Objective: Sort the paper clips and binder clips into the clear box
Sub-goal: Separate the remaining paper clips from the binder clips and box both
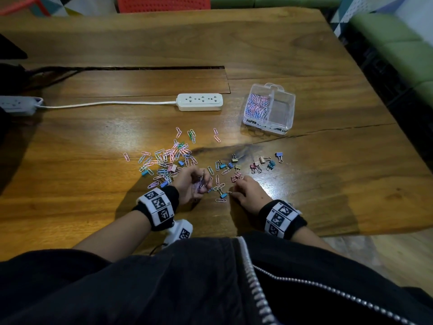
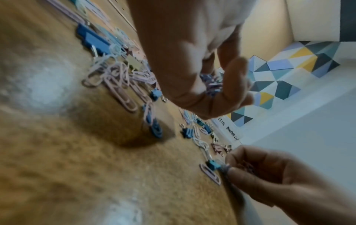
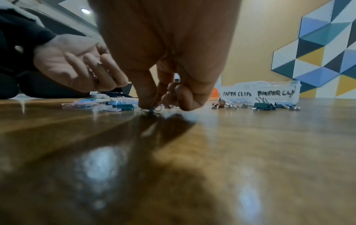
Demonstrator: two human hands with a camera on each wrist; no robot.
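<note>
Left hand [image 1: 191,184] cupped, palm up, right hand [image 1: 247,193] palm down, fingertips [image 3: 143,105] pinching at tabletop

Dim overhead light glares on the table [image 1: 304,55]; wrist views blurred, edges warped.

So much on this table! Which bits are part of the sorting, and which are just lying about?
Part of the job:
- clear box, paper clips in its left compartment
- loose paper clips
- binder clips
- left hand, cupping a bunch of paper clips
- right hand, pinching a clip off the table

Just lying about:
- white power strip
- red chair
</note>
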